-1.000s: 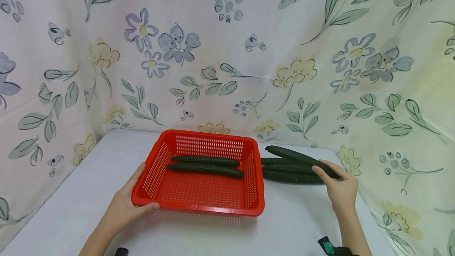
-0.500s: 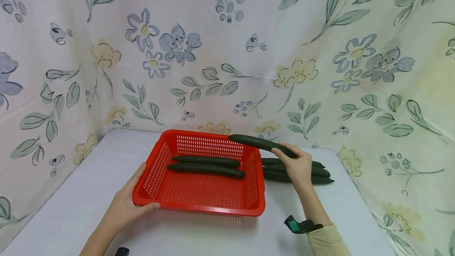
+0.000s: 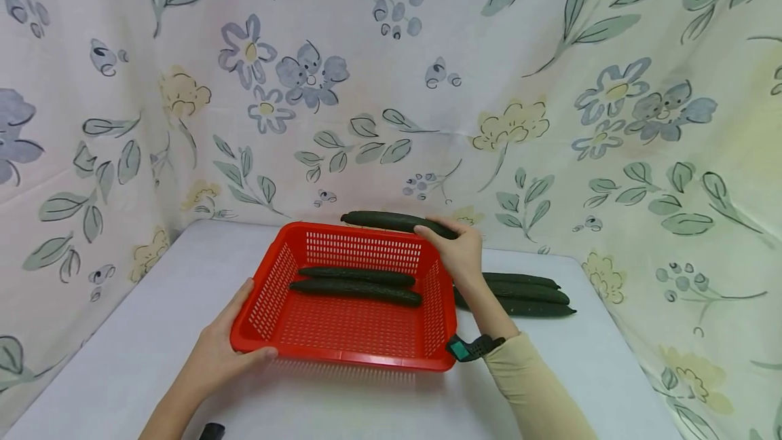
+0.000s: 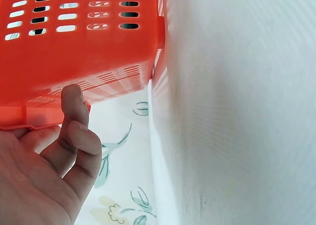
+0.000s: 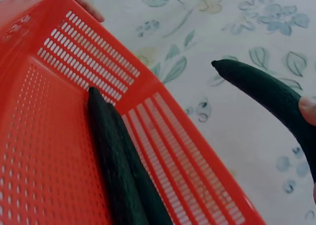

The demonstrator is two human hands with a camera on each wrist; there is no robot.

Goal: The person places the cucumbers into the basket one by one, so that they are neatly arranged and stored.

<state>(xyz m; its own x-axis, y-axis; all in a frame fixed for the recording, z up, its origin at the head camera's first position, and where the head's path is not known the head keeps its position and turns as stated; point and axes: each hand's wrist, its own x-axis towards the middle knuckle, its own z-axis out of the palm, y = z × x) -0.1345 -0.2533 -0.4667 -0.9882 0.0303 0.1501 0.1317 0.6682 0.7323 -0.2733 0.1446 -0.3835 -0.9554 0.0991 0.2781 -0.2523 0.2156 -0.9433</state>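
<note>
My right hand (image 3: 458, 250) pinches a dark green cucumber (image 3: 391, 221) by its right end. In the head view this cucumber is raised over the back rim of the red plastic basket (image 3: 342, 356); the right wrist view shows its tip (image 5: 232, 69) apart from the basket. Two more cucumbers (image 3: 360, 290) lie side by side on the basket floor, toward the back. At the basket's front left corner my left hand (image 3: 214, 348) grips the rim, thumb along the front edge. From the left wrist view, fingers (image 4: 74, 106) bend beneath the rim against the outer wall.
Several cucumbers (image 3: 525, 292) lie on the white table (image 3: 537, 352) right of the basket, partly hidden by my right wrist. A floral curtain (image 3: 379, 87) hangs behind the table and along its sides. A black object (image 3: 212, 432) shows at the bottom edge.
My right hand has carried the cucumber left from above the pile at the right to over the basket's back rim. The left hand and the basket stay in place.
</note>
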